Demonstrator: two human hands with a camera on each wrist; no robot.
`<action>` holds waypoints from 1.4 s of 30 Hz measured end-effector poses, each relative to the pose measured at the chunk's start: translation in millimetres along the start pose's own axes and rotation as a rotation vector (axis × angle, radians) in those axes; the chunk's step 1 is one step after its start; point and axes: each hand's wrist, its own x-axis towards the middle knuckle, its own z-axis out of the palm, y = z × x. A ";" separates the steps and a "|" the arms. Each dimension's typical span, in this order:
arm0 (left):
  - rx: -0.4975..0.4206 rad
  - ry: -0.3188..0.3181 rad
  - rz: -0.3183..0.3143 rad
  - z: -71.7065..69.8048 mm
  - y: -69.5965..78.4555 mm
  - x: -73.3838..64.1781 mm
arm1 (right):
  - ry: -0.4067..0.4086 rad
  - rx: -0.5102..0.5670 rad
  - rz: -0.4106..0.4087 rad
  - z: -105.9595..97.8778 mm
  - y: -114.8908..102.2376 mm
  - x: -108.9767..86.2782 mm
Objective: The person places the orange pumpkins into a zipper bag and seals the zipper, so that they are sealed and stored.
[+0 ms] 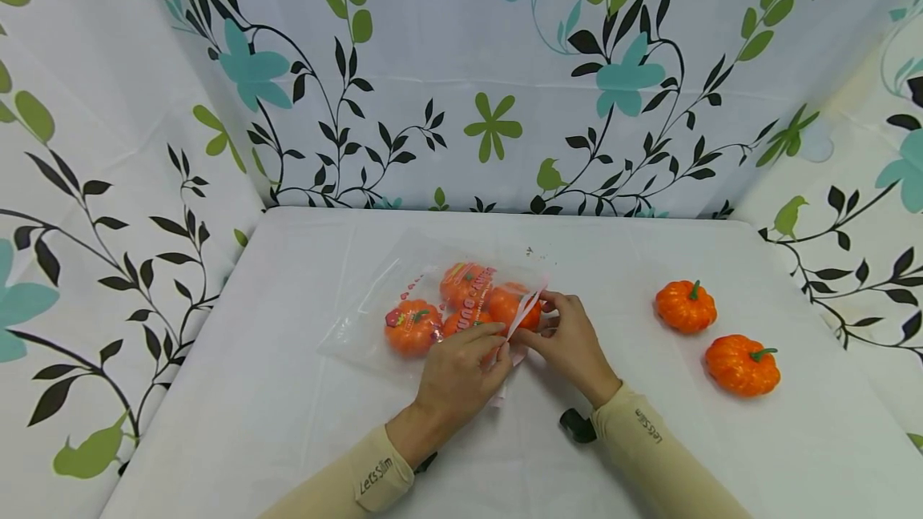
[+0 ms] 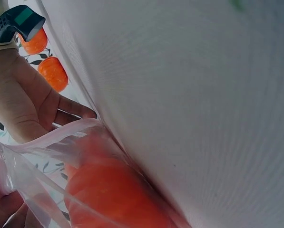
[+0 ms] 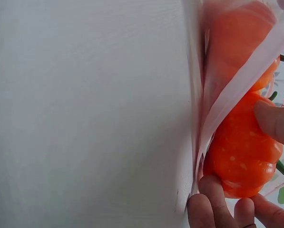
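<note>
1 clear bag (image 1: 360, 335), long axis left to right, mouth rightward; orange pumpkins (image 1: 413, 327) inside. 1 left hand (image 1: 461, 375), yours, pinching the mouth's pink strip (image 2: 61, 135). 1 mouth pumpkin (image 3: 241, 147), held between thumb and fingers of your right hand (image 1: 570, 339). 2 loose pumpkins (image 1: 687, 307), well right, nearer that hand. Surface: white table (image 1: 216, 423). Room: leaf-print curtain (image 1: 433, 62) behind.

Lower middle bagged pumpkin (image 1: 456, 323) partly hidden behind left fingers (image 1: 481, 332); dark specks (image 1: 530, 251) too small to identify.
</note>
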 end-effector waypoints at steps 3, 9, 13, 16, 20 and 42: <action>-0.002 0.000 -0.006 -0.2 0.3 -0.2 | 0.003 -0.006 0.000 1.4 -0.5 0.3; 0.006 -0.014 -0.015 0.1 0.0 -1.3 | -0.003 -0.005 0.014 3.2 -3.0 -0.7; 0.018 -0.012 -0.009 -0.4 -0.1 -1.1 | -0.006 -0.005 0.017 3.9 -3.5 -0.6; 0.014 -0.008 -0.006 -0.9 0.1 -0.8 | -0.012 0.004 0.019 4.1 -3.9 -1.0; 0.017 0.003 0.004 0.1 -0.8 -0.9 | -0.025 0.045 0.002 4.1 -5.2 -2.3; 0.032 -0.025 -0.036 -0.8 -2.2 0.1 | -0.051 0.121 -0.078 -8.2 5.3 -12.3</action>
